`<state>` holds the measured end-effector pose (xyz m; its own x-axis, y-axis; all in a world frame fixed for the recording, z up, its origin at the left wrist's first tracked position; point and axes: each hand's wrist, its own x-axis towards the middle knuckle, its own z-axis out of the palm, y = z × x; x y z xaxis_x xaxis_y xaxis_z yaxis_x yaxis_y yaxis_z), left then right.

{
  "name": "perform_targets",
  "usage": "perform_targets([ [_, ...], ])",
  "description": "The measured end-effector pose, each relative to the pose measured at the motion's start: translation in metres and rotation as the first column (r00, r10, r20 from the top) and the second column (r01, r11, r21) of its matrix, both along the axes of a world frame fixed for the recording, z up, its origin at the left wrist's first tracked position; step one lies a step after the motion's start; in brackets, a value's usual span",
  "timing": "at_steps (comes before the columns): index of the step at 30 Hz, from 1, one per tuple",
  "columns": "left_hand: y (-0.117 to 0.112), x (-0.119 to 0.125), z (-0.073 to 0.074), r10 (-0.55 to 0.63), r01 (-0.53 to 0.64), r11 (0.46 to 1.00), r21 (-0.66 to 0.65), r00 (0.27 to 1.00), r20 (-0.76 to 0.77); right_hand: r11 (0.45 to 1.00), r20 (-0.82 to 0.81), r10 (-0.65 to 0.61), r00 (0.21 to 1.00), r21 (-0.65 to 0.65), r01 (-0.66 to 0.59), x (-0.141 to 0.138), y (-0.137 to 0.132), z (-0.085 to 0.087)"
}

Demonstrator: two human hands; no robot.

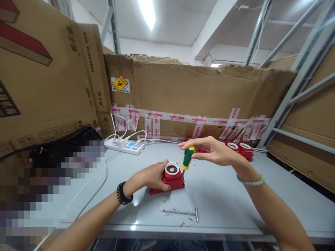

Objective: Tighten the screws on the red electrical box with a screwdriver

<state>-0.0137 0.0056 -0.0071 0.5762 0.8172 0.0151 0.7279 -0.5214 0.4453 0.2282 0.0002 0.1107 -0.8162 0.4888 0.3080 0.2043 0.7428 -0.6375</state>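
A green and yellow screwdriver (187, 158) tilts, tip down at a red box (176, 183).

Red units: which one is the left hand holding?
The front red unit, with the screwdriver at its right side; the other red units stand farther back.

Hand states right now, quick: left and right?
Left hand: closed around the side of the red device, holding it on the table.
Right hand: fingers around the green-and-yellow screwdriver, its tip at the device's corner.
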Motion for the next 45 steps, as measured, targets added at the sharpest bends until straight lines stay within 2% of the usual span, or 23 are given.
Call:
perform_targets([
  [2, -0.001, 0.0, 0.001, -0.004, 0.004, 1.0, 0.008, 1.0, -0.001, 1.0, 0.007, -0.015, 1.0, -0.004, 0.015, -0.002, 0.0, 0.001],
  [5, -0.001, 0.001, 0.002, 0.009, -0.009, 1.0, 0.006, 1.0, -0.014, 0.993, -0.02, -0.113, 0.993, 0.025, 0.114, -0.005, 0.001, 0.0],
  [8, -0.001, 0.002, 0.002, 0.022, -0.023, 1.0, -0.019, 1.0, -0.018, 0.968, -0.095, -0.233, 0.968, 0.077, 0.24, -0.008, 0.004, -0.005],
  [13, -0.001, 0.002, 0.002, 0.017, -0.017, 1.0, -0.005, 1.0, -0.014, 0.918, -0.18, -0.33, 0.927, 0.168, 0.36, -0.014, 0.006, -0.017],
  [15, -0.001, 0.002, 0.002, 0.019, -0.019, 1.0, -0.006, 1.0, -0.014, 0.871, -0.211, -0.384, 0.899, 0.241, 0.429, -0.018, 0.006, -0.021],
  [18, -0.002, 0.004, 0.003, 0.031, -0.031, 0.999, -0.012, 0.999, -0.021, 0.762, -0.241, -0.449, 0.86, 0.399, 0.51, -0.025, 0.005, -0.025],
  [20, -0.002, 0.004, 0.004, 0.03, -0.031, 0.999, -0.013, 0.999, -0.032, 0.7, -0.225, -0.471, 0.853, 0.493, 0.517, -0.029, 0.003, -0.025],
  [22, -0.002, 0.005, 0.004, 0.018, -0.018, 1.0, -0.01, 0.999, -0.032, 0.67, -0.164, -0.479, 0.862, 0.566, 0.48, -0.029, 0.0, -0.025],
  [24, -0.003, 0.005, 0.004, 0.013, -0.014, 1.0, -0.005, 0.999, -0.03, 0.68, -0.079, -0.464, 0.882, 0.606, 0.412, -0.027, -0.005, -0.023],
  [26, -0.002, 0.005, 0.004, 0.014, -0.014, 1.0, -0.002, 0.999, -0.035, 0.738, 0.014, -0.421, 0.907, 0.586, 0.334, -0.021, -0.01, -0.021],
  [30, -0.002, 0.005, 0.004, -0.002, 0.002, 1.0, 0.002, 0.999, -0.034, 0.892, 0.135, -0.243, 0.96, 0.419, 0.167, -0.008, -0.016, -0.013],
  [34, -0.003, 0.006, 0.006, -0.006, 0.006, 1.0, -0.008, 1.0, -0.021, 0.952, 0.092, -0.161, 0.983, 0.278, 0.13, -0.004, -0.012, -0.009],
  [38, -0.004, 0.007, 0.007, 0.024, -0.025, 0.999, -0.022, 0.999, -0.039, 0.951, -0.023, -0.192, 0.981, 0.243, 0.192, -0.008, -0.007, -0.011],
  [45, -0.002, 0.006, 0.002, 0.011, -0.012, 1.0, -0.023, 1.0, -0.017, 0.823, -0.141, -0.38, 0.914, 0.399, 0.404, -0.026, -0.007, -0.022],
])
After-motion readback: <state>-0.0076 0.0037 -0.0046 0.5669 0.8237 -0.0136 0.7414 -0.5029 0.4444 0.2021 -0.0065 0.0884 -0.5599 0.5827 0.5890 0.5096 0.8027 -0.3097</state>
